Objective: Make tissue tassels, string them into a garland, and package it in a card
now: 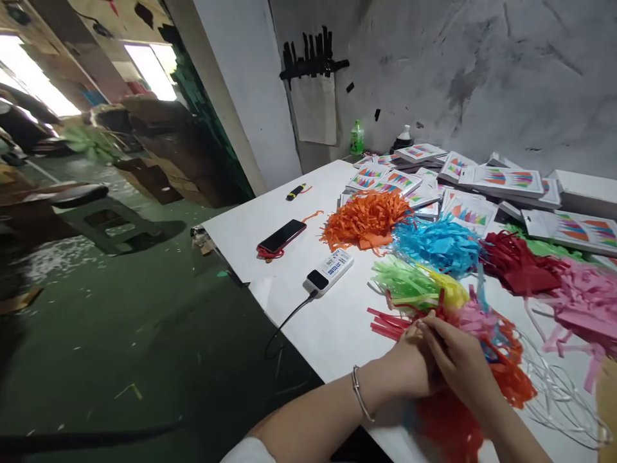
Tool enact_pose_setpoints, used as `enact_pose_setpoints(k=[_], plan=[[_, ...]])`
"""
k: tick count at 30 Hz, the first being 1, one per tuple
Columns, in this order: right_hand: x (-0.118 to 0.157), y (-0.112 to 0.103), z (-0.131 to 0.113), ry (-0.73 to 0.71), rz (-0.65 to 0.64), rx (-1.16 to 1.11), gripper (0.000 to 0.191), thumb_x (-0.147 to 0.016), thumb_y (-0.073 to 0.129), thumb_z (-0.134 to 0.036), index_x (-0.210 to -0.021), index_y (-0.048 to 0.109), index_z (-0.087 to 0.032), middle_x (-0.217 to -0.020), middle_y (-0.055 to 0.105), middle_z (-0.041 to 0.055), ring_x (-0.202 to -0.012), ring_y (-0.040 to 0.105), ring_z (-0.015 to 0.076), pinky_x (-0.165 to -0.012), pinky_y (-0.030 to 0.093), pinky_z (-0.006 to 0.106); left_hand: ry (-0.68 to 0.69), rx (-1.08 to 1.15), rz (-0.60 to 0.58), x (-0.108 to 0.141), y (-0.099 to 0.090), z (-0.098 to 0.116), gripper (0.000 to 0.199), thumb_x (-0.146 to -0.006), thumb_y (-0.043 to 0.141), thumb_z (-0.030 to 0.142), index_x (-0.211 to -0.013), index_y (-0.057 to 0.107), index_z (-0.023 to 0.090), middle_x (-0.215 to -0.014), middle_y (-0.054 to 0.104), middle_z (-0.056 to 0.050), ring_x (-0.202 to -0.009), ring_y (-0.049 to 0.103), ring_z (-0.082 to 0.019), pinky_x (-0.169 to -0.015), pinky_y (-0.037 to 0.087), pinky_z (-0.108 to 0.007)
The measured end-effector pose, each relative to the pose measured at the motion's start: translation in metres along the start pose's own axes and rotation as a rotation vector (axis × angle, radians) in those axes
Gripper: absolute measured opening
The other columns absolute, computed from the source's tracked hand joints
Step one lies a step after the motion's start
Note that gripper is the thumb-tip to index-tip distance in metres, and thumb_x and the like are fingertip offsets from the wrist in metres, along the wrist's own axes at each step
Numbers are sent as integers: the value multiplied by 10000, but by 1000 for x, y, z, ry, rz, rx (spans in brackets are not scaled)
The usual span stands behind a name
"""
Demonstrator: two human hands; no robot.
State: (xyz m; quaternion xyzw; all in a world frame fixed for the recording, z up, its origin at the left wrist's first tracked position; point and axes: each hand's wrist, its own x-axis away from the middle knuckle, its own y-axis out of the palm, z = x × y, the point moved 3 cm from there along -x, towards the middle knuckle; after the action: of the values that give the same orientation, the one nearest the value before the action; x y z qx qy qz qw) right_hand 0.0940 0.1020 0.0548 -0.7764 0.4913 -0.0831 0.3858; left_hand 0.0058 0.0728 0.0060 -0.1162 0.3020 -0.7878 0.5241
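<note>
Low at the right, my left hand [412,363], with a bracelet on its wrist, is closed around a red tassel [385,323] of paper strips. My right hand [465,363] is pressed against it, thumb and fingers pinched together at the red strips; the exact pinch point is partly hidden. Just beyond my hands lie a light green tassel [402,281] and a yellow tassel [450,289]. A pink tassel [475,316] and an orange tassel [513,382] lie close to my right hand. Blurred red strips [448,421] hang below both hands.
Piles of orange [369,215], blue [436,244], dark red [523,263] and pink tassels [585,292] lie across the white table [270,283]. White cord [559,389] is at right. Printed packs [501,179], a phone [284,236], a cabled white device [330,271] and a cutter [295,191] lie beyond.
</note>
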Motion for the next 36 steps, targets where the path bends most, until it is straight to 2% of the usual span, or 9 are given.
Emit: enact_pose_setpoints(k=[4, 6, 8, 11, 15, 20, 24, 30, 36], plan=[[-2, -16, 50, 291, 44, -68, 415, -874, 518, -568, -940, 733, -219, -814, 762, 59, -725, 714, 263, -617, 545, 327, -9, 94, 42, 18, -55, 4, 437, -875, 642, 370, -1258, 666, 160, -1474, 498, -170, -1350, 480, -302, -1116, 401, -400], [1, -23, 70, 394, 80, -82, 467, -843, 536, -614, -941, 740, -206, -778, 756, 55, -694, 700, 264, -586, 536, 327, -175, 52, 219, 24, -95, -8, 294, -944, 530, 280, -1153, 721, 198, -1334, 622, -117, -1207, 599, -224, -1036, 461, -327], [5, -28, 83, 444, 118, -117, 492, -825, 557, -635, -956, 744, -199, -822, 763, 59, -730, 701, 269, -606, 540, 332, -405, -118, 364, 26, -129, -25, 295, -949, 478, 199, -1099, 731, 187, -1211, 674, -108, -1094, 639, -205, -958, 485, -301], [9, -31, 95, 498, 178, -212, 490, -818, 582, -634, -987, 743, -203, -891, 772, 60, -807, 708, 276, -659, 550, 340, -539, -239, 344, 21, -152, -47, 272, -903, 488, 155, -933, 757, 133, -1021, 709, -141, -961, 654, -253, -851, 483, -342], [9, -29, 103, 509, 197, -290, 490, -792, 615, -634, -979, 747, -201, -860, 771, 64, -813, 701, 274, -674, 537, 334, -567, -287, 198, 1, -134, -60, 145, -813, 608, 195, -753, 735, 158, -795, 712, -77, -741, 649, -215, -668, 448, -292], [8, -27, 99, 453, 166, -293, 496, -808, 592, -638, -930, 740, -181, -863, 759, 82, -806, 681, 274, -687, 511, 338, -643, -434, 210, -27, -109, -62, 233, -871, 553, 227, -1052, 685, 164, -1081, 692, -135, -897, 661, -255, -729, 453, -313], [8, -26, 96, 427, 158, -276, 486, -830, 572, -628, -941, 735, -183, -858, 753, 85, -829, 670, 280, -704, 502, 348, -676, -504, 211, -33, -110, -69, 265, -920, 426, 154, -1004, 677, 170, -1034, 695, -126, -907, 669, -256, -746, 457, -325], [6, -21, 98, 379, 142, -258, 482, -848, 537, -629, -926, 729, -194, -873, 754, 75, -816, 667, 271, -725, 496, 361, -653, -566, 234, -37, -106, -71, 259, -903, 550, 288, -1125, 621, 175, -1184, 633, -134, -974, 652, -276, -776, 471, -338], [7, -21, 97, 354, 151, -231, 475, -862, 526, -625, -917, 720, -195, -849, 750, 74, -812, 668, 278, -704, 483, 354, -639, -572, 222, -49, -103, -71, 279, -891, 457, 110, -1081, 650, 179, -1145, 634, -121, -958, 651, -256, -775, 466, -323]])
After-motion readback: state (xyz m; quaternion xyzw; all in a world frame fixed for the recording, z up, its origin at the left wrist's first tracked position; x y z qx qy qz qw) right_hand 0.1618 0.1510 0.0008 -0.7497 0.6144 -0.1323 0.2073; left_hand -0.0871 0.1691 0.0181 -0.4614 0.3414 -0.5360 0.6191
